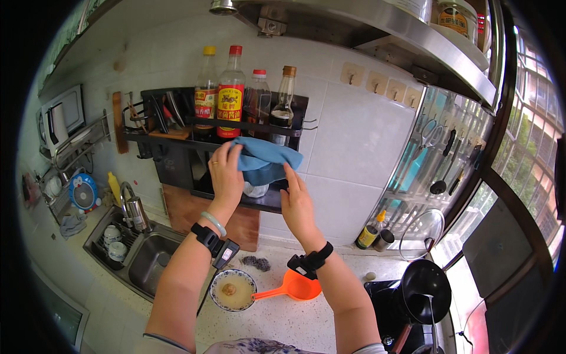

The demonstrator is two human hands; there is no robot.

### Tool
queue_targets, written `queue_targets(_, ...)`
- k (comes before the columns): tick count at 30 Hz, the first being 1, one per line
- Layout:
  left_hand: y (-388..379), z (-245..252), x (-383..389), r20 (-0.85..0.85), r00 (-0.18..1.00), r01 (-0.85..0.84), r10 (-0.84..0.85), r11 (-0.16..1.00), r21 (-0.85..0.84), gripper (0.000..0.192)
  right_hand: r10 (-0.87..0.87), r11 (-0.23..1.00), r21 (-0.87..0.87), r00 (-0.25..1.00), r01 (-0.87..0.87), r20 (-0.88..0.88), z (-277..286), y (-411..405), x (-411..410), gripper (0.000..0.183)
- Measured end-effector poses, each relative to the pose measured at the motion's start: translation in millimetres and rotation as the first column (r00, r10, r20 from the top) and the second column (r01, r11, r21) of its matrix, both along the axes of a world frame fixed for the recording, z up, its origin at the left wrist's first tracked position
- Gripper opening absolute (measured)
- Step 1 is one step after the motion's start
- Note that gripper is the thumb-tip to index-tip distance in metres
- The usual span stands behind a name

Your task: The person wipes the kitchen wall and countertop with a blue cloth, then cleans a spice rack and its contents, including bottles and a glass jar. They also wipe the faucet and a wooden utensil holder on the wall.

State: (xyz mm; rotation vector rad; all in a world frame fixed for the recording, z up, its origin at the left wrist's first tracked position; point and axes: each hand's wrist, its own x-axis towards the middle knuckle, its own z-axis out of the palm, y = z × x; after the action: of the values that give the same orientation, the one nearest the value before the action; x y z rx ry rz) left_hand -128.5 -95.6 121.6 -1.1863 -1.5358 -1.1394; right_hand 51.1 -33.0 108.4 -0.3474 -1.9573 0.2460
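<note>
Both hands are raised to a black wall rack point(208, 145) that holds several sauce bottles. A blue cloth point(269, 155) is bunched between them at the rack's upper shelf edge. My left hand point(226, 177) grips the cloth's left end, its thumb side partly hidden. My right hand point(298, 203) touches the cloth's lower right edge with its fingertips. Below the cloth, a clear container point(256, 190) stands on the lower shelf, its top covered from view. Just above the cloth are a red-capped soy sauce bottle point(230, 97) and a brown-capped bottle point(283, 104).
Below lie a patterned bowl point(233, 305) with liquid, an orange ladle point(301, 285) and a wooden board point(185, 217) against the wall. The sink point(154, 261) is left; a wok point(424, 283) sits on the stove at right. A steel shelf point(398, 31) overhangs.
</note>
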Motion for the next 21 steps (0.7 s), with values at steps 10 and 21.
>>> queue_targets(10,25.0,-1.7,19.7,0.26,0.921,0.237,-0.29,0.947,0.216,0.068,0.133,0.953,-0.25,0.979,-0.169,-0.154,-14.7,30.3,-3.4,0.049)
queue_targets(21,49.8,-12.3,44.3,-0.239,0.959,0.104,-0.153,0.973,-0.205,0.064,0.035,0.983,-0.172,0.983,-0.067,-0.179,-10.4,37.7,7.1,0.043)
